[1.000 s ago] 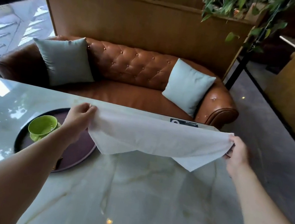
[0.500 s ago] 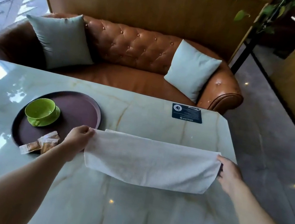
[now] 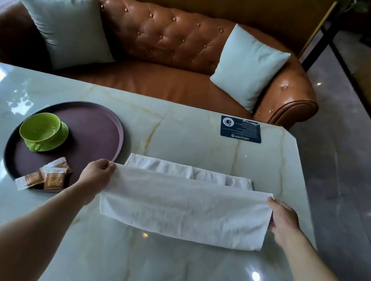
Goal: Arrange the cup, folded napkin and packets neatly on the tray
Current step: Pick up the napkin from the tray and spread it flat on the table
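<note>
Head | left hand [image 3: 96, 175] – right hand [image 3: 283, 220] pinch napkin [image 3: 184, 205] ends – napkin spans between

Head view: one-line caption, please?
Both hands fold a white napkin on the table beside the tray.

We see a table [image 3: 156, 271] of polished marble-like stone, pale green with tan veins, glossy enough to mirror lights and windows. The napkin [image 3: 183, 204] is white woven cloth, matt and slightly rough. The tray [image 3: 98, 125] looks like matt plastic, dark maroon with a darker rim. The cup [image 3: 41, 131] and its saucer [image 3: 55, 142] are glazed green ceramic with a soft sheen. The packets [image 3: 49, 175] are paper, brown and white. The sofa [image 3: 172, 39] is shiny tufted brown leather; its cushions [image 3: 248, 64] are matt cloth.
</note>
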